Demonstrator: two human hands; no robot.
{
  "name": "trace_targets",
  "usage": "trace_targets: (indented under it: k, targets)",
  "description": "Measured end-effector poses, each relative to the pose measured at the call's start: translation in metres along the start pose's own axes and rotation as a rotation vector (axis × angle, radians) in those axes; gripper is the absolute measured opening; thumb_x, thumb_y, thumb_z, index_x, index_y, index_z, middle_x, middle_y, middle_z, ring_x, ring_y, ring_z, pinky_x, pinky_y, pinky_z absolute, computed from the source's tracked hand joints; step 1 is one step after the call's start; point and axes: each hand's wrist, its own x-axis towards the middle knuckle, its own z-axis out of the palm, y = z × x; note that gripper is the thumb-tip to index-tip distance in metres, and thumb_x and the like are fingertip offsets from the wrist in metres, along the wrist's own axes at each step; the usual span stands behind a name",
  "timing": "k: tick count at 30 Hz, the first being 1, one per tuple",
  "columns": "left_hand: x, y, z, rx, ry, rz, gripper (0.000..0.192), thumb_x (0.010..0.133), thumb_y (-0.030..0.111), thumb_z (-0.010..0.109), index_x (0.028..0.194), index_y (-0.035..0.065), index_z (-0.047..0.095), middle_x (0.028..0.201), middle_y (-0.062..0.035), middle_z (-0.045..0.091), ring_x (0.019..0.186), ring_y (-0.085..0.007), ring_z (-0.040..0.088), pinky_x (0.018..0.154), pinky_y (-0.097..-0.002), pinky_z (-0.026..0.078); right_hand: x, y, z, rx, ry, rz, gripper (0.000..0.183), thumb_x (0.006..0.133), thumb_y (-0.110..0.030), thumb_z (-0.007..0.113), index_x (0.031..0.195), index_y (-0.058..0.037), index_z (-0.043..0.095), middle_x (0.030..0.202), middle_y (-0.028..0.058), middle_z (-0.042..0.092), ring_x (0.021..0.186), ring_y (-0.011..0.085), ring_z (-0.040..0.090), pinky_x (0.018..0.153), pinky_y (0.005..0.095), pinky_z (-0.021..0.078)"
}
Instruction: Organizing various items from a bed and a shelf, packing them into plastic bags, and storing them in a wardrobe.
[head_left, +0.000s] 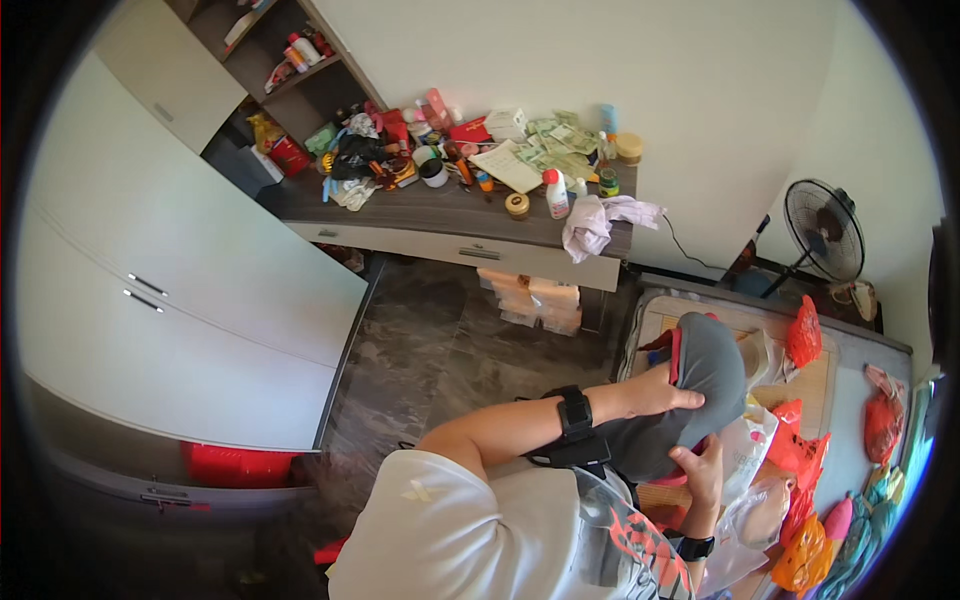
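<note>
My left hand (664, 393) grips the upper side of a bulky grey fabric item (709, 367) with red edging. Its thumb lies across the cloth, and the other fingers are hidden behind it. My right hand (701, 469) holds the lower edge of the same item, thumb on the near side. The cloth bulges and folds between both hands; exactly what it is cannot be made out. It is held over the near side of a bed with a woven mat (814, 367). Just beyond my right hand is a white plastic bag (750, 442) bearing print.
Red plastic bags (804, 334), a clear bag (761, 517) and an orange bag (801, 555) lie on the bed. A standing fan (825, 229) is behind it. Bottles, jars and banknotes crowd the desk (420, 214). A white wardrobe (187, 300) stands at left.
</note>
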Motion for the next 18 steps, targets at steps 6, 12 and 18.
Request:
trace_targets:
  k: [6,12,18]
  targets:
    - [0.009,0.011,-0.006,-0.197,0.022,-0.341,0.039,0.081,0.024,0.061,0.112,0.0028,0.052,0.105,-0.0059,0.057,0.094,-0.0134,0.053,0.082,-0.0283,0.043,-0.015,-0.007,0.003,-0.496,0.105,0.275,0.036,0.058,-0.011,0.077,0.085,0.0019,0.058,0.085,0.0092,0.06,0.077,0.0177,0.055,0.07,0.0296,0.044]
    - [0.018,-0.012,-0.008,-0.377,0.047,-0.56,0.033,0.081,0.026,0.06,0.106,0.005,0.055,0.1,-0.005,0.06,0.085,-0.014,0.058,0.073,-0.0293,0.048,-0.022,-0.009,-0.007,-0.992,0.35,-0.446,0.041,0.057,0.0,0.071,0.094,0.0013,0.056,0.106,0.0179,0.052,0.102,0.0295,0.049,0.081,0.0344,0.0414]
    - [0.021,-0.015,0.0,-0.43,-0.179,-0.757,0.028,0.082,0.022,0.06,0.104,0.0051,0.056,0.099,-0.0052,0.061,0.086,-0.0144,0.059,0.074,-0.0313,0.048,-0.029,-0.036,-0.009,-1.099,0.513,-0.294,0.116,0.044,-0.015,0.084,0.135,-0.0044,0.013,0.134,0.0239,0.026,0.126,0.039,0.025,0.102,0.0431,0.0249]
